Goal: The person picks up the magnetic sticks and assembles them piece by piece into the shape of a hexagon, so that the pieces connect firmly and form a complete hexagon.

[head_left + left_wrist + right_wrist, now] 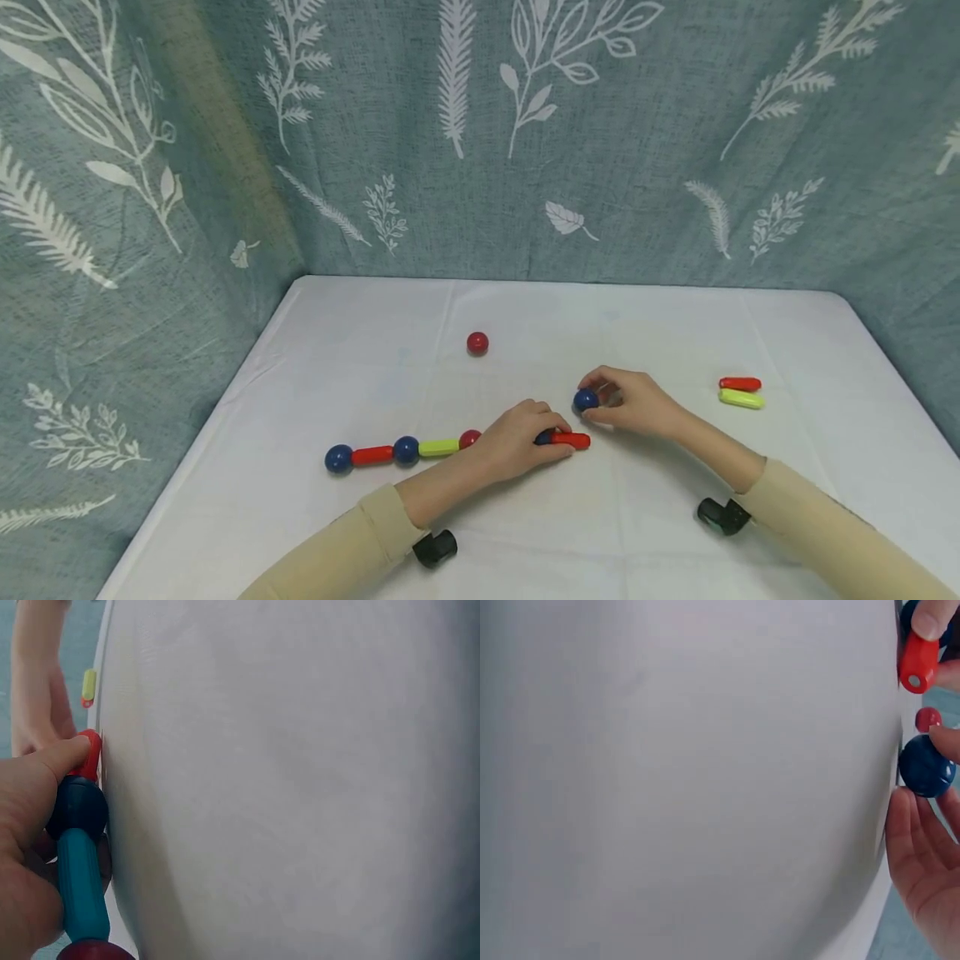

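Note:
A chain of magnetic balls and rods lies across the table, partly covered by my left hand (517, 440). From its left end come a blue ball (339, 459), a red rod (372, 456), another blue ball (407, 451), a yellow-green rod (438, 448) and a red ball (469, 438). The left wrist view shows a teal rod (82, 885) under the palm, then a blue ball (79, 806). My left thumb and fingers pinch the red end rod (572, 440). Just beyond its free end, my right hand (633, 404) pinches a separate blue ball (585, 400).
One loose red ball (477, 343) sits farther back on the white-covered table (360, 333). Over on the right, a red rod (740, 384) and a yellow-green rod (742, 399) lie side by side. A patterned teal curtain (420, 225) hangs behind the table.

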A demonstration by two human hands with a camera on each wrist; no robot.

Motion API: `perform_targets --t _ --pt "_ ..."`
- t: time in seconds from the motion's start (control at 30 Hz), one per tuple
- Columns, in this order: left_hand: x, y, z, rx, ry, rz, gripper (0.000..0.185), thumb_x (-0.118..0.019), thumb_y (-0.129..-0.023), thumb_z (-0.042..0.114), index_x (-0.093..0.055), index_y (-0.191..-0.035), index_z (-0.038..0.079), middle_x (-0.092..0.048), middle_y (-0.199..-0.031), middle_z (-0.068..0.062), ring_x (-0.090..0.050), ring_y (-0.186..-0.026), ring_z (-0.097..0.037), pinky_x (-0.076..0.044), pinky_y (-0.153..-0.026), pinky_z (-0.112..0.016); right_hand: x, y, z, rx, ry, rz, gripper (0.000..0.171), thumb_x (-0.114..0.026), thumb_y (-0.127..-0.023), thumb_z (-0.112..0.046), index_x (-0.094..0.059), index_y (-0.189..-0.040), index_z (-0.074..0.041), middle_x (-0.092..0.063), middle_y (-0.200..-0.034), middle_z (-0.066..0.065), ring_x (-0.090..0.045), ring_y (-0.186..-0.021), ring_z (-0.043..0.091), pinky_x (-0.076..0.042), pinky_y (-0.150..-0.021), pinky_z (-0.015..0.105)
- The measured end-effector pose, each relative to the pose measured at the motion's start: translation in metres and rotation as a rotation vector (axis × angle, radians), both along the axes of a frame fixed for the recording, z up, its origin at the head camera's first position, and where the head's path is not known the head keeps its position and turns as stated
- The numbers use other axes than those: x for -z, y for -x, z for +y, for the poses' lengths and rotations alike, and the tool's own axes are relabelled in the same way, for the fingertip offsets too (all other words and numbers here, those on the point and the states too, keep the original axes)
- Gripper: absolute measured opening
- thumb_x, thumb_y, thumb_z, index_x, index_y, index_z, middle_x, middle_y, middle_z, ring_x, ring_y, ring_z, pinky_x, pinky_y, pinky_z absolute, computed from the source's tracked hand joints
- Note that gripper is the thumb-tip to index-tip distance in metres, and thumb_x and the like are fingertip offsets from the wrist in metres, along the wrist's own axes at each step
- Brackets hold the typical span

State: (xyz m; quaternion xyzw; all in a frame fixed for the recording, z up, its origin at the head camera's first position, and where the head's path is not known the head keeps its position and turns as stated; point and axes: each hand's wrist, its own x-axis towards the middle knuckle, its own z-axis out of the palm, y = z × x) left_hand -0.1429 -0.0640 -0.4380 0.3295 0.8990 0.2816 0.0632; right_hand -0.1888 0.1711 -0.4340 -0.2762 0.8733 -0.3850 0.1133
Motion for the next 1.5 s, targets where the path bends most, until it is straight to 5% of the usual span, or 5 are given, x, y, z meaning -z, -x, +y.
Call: perform_targets --t 0.27,0.57,0.9,1.27,1.5 --pt "0.002 0.003 0.0 -0.055 -0.04 -0.027 0.025 -0.07 -0.091 0.033 -0.072 -0.108 0.015 -0.062 -0.093 0.006 -0.051 -0.088 -0.01 -0.044 -0.078 -0.02 0.003 -0.025 0.019 -0.009 0.013 -0.029 0.036 -0.077 -0.084 -0.02 -0.063 -0.116 -0.013 -0.063 -0.103 -0.002 -0.06 -0.09 0.014 -0.053 -0.076 0.027" --pt "0.002 0.003 0.001 -0.059 -0.046 0.002 0.025 -0.069 -0.091 0.032 -0.07 -0.11 0.015 -0.063 -0.094 0.004 -0.051 -0.088 -0.01 -0.044 -0.077 -0.02 0.005 -0.03 0.017 -0.021 0.037 -0.013 0.035 -0.077 -0.084 -0.017 -0.062 -0.116 -0.014 -0.063 -0.101 -0.005 -0.058 -0.088 0.012 -0.053 -0.076 0.027" --pt "-0.005 0.002 -0.02 -0.036 0.052 -0.013 0.036 -0.066 -0.093 0.039 -0.066 -0.12 0.016 -0.063 -0.105 0.004 -0.055 -0.092 -0.01 -0.048 -0.081 -0.028 0.005 -0.029 0.003 -0.107 -0.072 0.17 0.025 -0.069 -0.091 -0.036 -0.068 -0.112 -0.022 -0.063 -0.108 -0.011 -0.054 -0.1 0.011 -0.047 -0.086 0.038" --pt "-0.019 -0.015 -0.108 -0.296 0.114 0.034 0.035 -0.074 -0.086 0.034 -0.069 -0.114 0.014 -0.065 -0.109 -0.001 -0.06 -0.098 -0.016 -0.052 -0.083 -0.037 0.0 -0.015 0.02 0.015 -0.107 0.194 0.018 -0.073 -0.089 -0.023 -0.07 -0.106 -0.017 -0.063 -0.101 -0.006 -0.052 -0.083 0.012 -0.047 -0.072 0.029" --pt "-0.018 -0.018 -0.141 -0.431 0.169 0.087 0.026 -0.076 -0.085 0.03 -0.071 -0.101 0.011 -0.064 -0.089 0.001 -0.055 -0.076 -0.013 -0.046 -0.062 -0.029 0.002 -0.006 0.036 0.119 -0.107 0.202 0.021 -0.073 -0.089 -0.019 -0.069 -0.108 -0.01 -0.065 -0.104 0.003 -0.054 -0.08 0.014 -0.049 -0.068 0.027"
